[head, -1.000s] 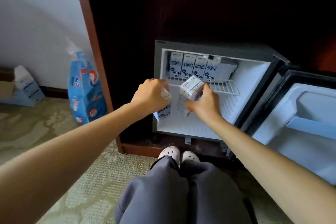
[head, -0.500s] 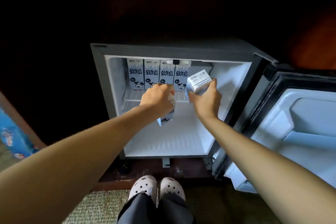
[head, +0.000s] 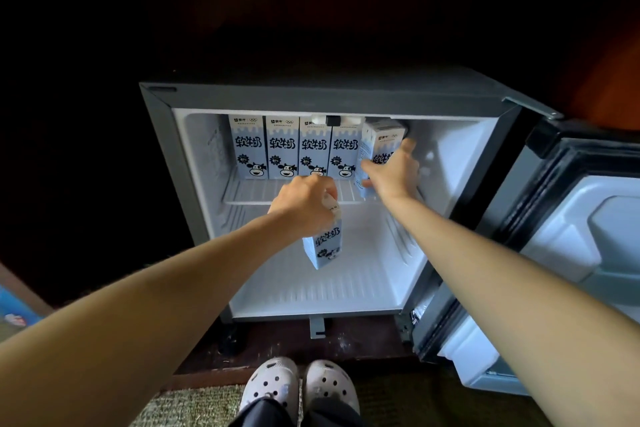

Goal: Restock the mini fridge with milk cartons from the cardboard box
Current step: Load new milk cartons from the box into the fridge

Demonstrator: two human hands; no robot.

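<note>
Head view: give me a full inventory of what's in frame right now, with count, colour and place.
mini fridge: one, grey shell, white inside, centre, open.
fridge door: one, white liner, swung open at right.
wire shelf: one, white, upper part of the fridge.
shelved cartons: four, pale blue with cow print, upright in a row at the shelf's back.
tilted carton: one, same print, right end of that row.
hanging carton: one, same print, before the lower compartment.
blue package: one, left edge.
clogs: two, pale, bottom centre.
left hand: grips the hanging carton's top.
right hand: holds the tilted carton.
</note>
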